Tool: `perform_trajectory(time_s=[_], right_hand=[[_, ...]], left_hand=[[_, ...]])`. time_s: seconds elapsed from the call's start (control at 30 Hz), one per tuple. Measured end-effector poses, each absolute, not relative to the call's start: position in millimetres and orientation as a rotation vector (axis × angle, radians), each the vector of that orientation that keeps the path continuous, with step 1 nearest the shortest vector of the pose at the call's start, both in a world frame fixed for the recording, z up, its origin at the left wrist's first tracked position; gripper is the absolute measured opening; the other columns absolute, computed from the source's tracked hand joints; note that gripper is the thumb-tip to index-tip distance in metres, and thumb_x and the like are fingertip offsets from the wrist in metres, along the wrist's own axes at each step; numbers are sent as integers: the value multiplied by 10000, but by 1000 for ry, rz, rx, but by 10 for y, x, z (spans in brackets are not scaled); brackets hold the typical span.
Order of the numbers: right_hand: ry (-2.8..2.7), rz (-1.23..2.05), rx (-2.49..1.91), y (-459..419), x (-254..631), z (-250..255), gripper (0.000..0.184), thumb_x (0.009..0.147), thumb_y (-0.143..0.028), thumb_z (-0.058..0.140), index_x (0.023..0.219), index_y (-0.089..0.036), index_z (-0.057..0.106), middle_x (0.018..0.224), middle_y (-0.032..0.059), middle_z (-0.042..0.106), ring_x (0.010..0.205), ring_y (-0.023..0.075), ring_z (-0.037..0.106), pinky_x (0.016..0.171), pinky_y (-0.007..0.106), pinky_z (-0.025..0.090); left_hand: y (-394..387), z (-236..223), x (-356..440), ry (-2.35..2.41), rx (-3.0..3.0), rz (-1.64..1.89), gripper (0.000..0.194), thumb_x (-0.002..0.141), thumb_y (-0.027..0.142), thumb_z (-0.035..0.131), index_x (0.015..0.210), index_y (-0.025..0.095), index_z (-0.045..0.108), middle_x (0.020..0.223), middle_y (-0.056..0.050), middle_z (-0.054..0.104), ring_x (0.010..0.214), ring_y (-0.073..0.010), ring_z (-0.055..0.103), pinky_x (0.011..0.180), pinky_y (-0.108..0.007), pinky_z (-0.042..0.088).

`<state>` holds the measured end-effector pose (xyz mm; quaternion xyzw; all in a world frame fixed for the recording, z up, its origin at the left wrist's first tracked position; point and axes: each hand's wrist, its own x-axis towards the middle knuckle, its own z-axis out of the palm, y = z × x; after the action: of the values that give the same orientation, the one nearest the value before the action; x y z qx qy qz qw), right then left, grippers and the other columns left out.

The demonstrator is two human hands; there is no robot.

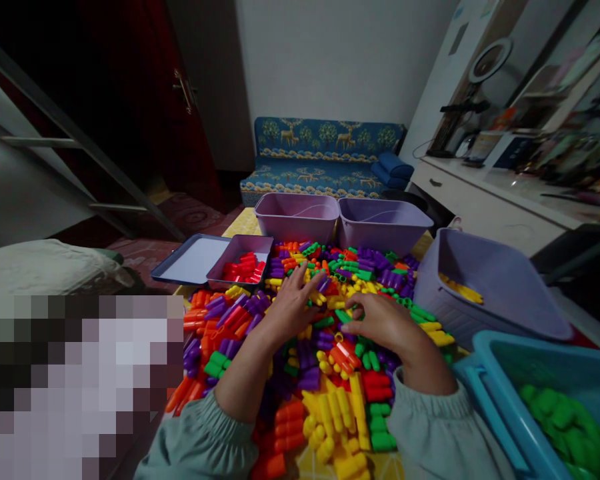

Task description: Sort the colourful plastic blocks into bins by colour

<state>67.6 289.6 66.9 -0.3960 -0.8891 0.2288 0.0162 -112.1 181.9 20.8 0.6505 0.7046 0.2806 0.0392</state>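
Note:
A large heap of bullet-shaped plastic building blocks (pixel 333 400) in red, orange, yellow, green and purple covers the table before me. Over the middle of the heap is my left hand (pixel 294 303), fingers spread, close to yellow and purple blocks; nothing shows in its grasp. My right hand (pixel 383 321) is just to the right, palm down, fingers bent, with a gap between thumb and forefinger. A green block (pixel 343 316) lies right by its fingertips, apparently on the heap. Red blocks (pixel 245 268) lie in a small purple box (pixel 213 272) at the left.
Two purple bins (pixel 296 225) (pixel 385 230) stand behind the heap. At the right, another purple bin (pixel 490 313) holds yellow blocks (pixel 461 289), and a turquoise bin (pixel 500 400) holds green ones (pixel 565 423). A blue-rimmed lid (pixel 193 260) lies left. Beyond are a patterned sofa (pixel 315 177) and a white dresser (pixel 473 193).

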Motion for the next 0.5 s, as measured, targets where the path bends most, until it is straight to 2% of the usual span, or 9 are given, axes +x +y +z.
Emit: perform_trajectory(time_s=[0.07,0.13,0.23,0.33,0.5], right_hand=[[-2888,633,-1232,2840,624,645,346,657,-348,793,974,-227,721,922,36,737,885,233,669,688,294,424],[-2908,578,-1220,2806,567,618,318,698,-366,766,979,-225,723,980,51,737,935,244,667,712,300,421],[-2896,521,-1207,2799,513,565,234,763,-329,701,970,-222,721,1012,64,734,975,253,663,752,313,419],[-2903,488,-1175,2803,496,512,241,769,-282,671,998,-216,708,1044,72,723,1016,260,652,782,315,424],[-2890,426,-1144,2760,451,472,281,756,-194,620,1024,-208,706,1079,94,710,1038,266,645,795,316,431]], left_hand=[[1826,173,-1116,2175,2031,763,707,818,157,660,1468,265,405,1560,-165,311,1447,-360,289,1145,-599,266],[1832,177,-1113,2187,2045,741,611,840,211,653,1424,248,477,1507,-172,387,1395,-358,377,1127,-588,302],[1852,219,-1105,2152,2048,820,406,849,271,656,1250,209,642,1344,-157,545,1227,-312,539,1048,-491,422],[1877,258,-1086,2012,2074,901,238,851,237,650,1074,193,720,1139,-110,657,1065,-246,612,943,-373,487],[1875,296,-1053,1869,2127,951,209,854,157,623,1032,179,729,1021,-82,700,984,-207,625,885,-307,479]])
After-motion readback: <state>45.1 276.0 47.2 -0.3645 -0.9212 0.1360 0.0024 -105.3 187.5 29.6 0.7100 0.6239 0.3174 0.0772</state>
